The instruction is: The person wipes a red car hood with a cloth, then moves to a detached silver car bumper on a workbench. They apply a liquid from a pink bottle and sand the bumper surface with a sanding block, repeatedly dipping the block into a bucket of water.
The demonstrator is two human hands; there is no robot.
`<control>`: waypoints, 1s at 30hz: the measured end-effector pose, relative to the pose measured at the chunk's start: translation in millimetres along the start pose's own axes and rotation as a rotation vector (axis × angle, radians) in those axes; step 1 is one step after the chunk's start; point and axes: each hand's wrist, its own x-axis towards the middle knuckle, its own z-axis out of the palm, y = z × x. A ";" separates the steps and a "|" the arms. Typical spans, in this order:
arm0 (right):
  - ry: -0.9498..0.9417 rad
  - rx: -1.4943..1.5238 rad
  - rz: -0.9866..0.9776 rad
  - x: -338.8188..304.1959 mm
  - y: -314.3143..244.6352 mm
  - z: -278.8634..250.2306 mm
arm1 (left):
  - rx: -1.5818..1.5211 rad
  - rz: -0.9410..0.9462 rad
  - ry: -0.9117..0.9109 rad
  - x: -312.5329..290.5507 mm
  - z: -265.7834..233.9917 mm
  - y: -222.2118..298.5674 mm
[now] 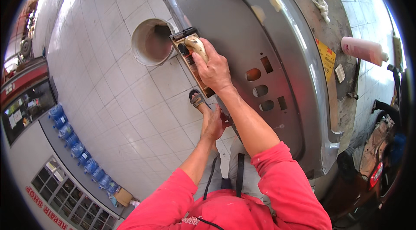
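My right hand (213,67) is closed around the pale handle of a long wooden sanding board (187,59). The board lies along the left edge of a large grey vehicle body panel (216,17), which has several cut-out holes and a raised curved ridge. Lower down, my left hand (213,122) is at the panel's near left edge, thumb side up, and appears to grip it. Some of its fingers are hidden there, beside a small dark red patch. Patches of pale filler show on the panel's far side.
A bucket (135,43) with murky liquid stands on the tiled floor left of the panel. On the right, a worn bench (342,22) bears a pink-filled bottle (362,50), a yellow sandpaper sheet (326,59) and a crumpled white rag (321,8). Blue water jugs (78,150) line the left wall.
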 end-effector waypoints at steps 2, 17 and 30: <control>0.044 0.040 -0.048 -30.8 14.7 -11.7 | 0.199 0.114 -0.045 -25.9 30.8 23.0; -0.014 0.018 -0.180 -17.1 6.5 0.4 | 0.572 0.305 -0.135 -19.5 42.1 24.9; -0.074 0.071 -0.123 2.1 2.0 4.5 | 0.688 0.328 -0.082 -24.4 54.7 30.3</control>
